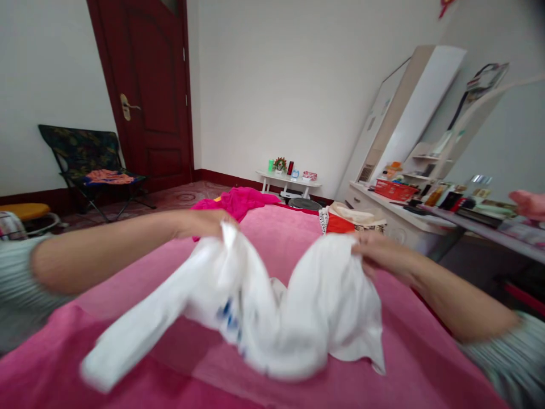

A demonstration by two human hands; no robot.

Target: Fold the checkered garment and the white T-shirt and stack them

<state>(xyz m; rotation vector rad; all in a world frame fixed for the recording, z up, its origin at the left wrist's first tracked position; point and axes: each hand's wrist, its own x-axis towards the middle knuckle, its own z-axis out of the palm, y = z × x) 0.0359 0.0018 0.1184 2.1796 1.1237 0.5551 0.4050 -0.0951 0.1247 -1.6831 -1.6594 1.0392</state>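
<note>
A white garment with blue print is held up between the two hands, above a pink blanket. One part is pinched by the closed fingers of the left hand, another by those of the right hand. Beyond the left hand, a bright pink cloth is seen; beyond the right, some clothes are piled.

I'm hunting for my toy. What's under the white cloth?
Pink cover shows around its edges. The left hand and right hand hold the cloth; what its middle hides can't be seen.
</note>
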